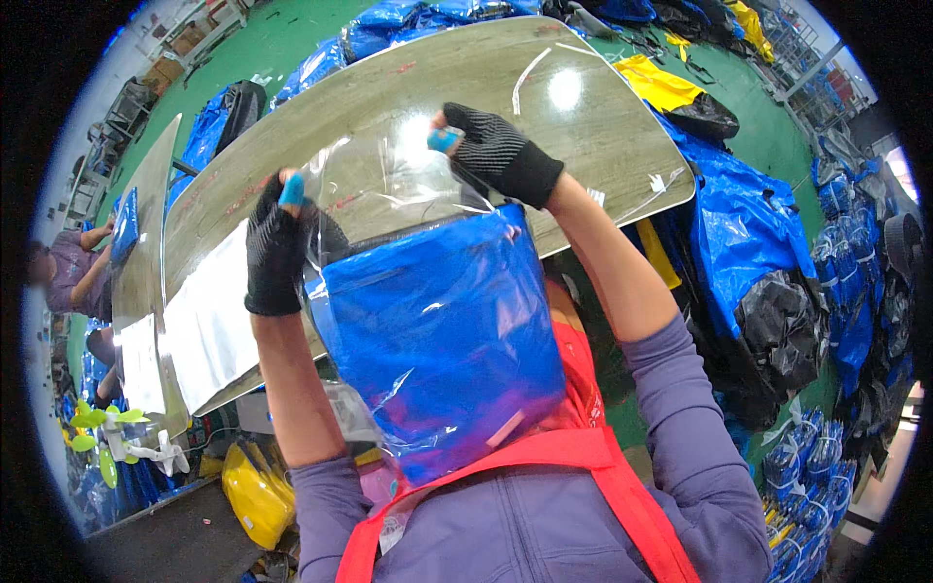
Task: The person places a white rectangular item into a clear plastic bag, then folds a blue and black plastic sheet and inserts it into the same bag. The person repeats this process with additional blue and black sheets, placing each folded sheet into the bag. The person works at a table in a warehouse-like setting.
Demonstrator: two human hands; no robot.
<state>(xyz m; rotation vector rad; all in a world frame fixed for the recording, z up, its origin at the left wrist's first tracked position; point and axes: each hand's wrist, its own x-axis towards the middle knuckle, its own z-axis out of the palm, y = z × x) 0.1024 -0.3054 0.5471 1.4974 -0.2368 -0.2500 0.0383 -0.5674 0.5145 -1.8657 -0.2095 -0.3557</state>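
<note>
A clear plastic bag (389,180) with a folded blue item (437,321) inside hangs against my front, at the near edge of the table. The item looks like shiny sheeting or a folded bag; its exact kind cannot be made out. My left hand (276,241), in a black glove with blue tape on a finger, grips the bag's left upper edge. At the other side of the bag's upper end, my right hand (491,155) is closed on the film, also black-gloved with blue tape on a digit. The film between both hands is stretched above the blue item.
White sheets (216,316) lie on the left part of the wood-patterned table (466,73). Blue and black bags (748,223) are piled at the right, with a yellow one (656,83) behind. A small green-and-white fan (115,435) stands lower left. Another person (78,267) works at far left.
</note>
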